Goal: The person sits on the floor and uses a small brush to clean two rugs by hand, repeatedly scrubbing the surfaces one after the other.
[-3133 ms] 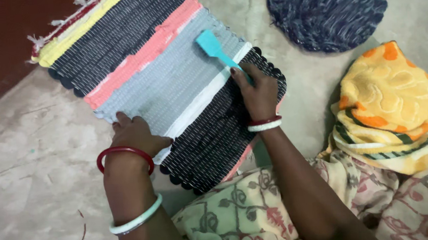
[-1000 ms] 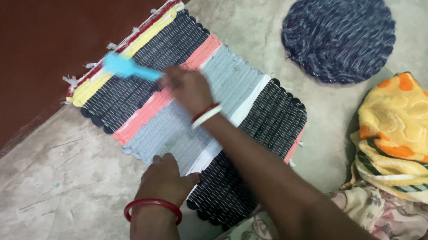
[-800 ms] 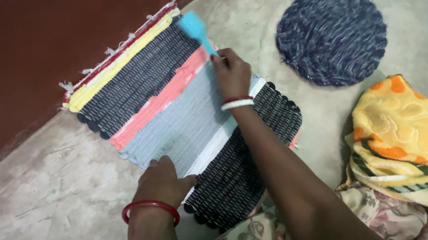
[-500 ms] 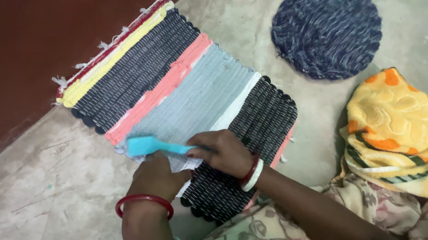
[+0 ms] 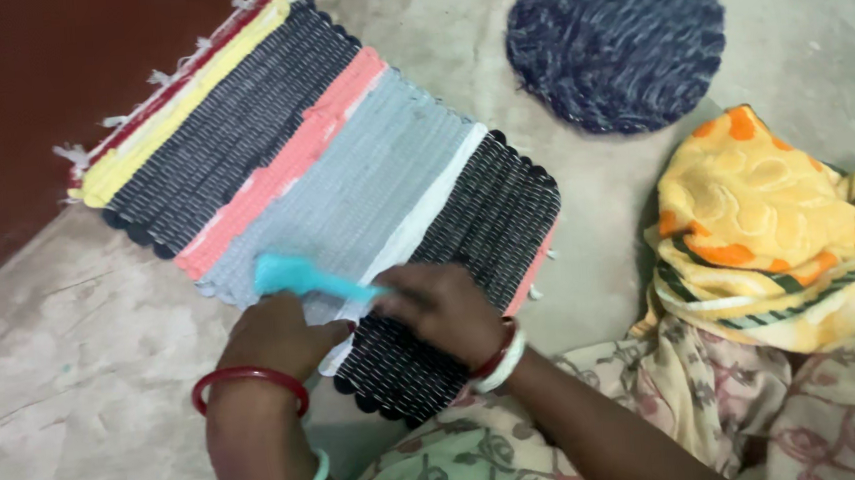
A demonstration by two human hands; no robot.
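My right hand [image 5: 443,314], gripping the turquoise brush [image 5: 300,276], has swept back to the striped mat [image 5: 343,176]'s lower-centre edge beside my flat, open left hand [image 5: 279,333].

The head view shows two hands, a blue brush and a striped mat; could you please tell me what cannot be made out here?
- Blue brush: bristles blurred by motion; handle end hidden inside the right hand.
- Striped mat: near left corner covered by the left hand.
- Left hand fingertips: hidden behind the brush.
- Round dark mat: top cut off by the frame edge.
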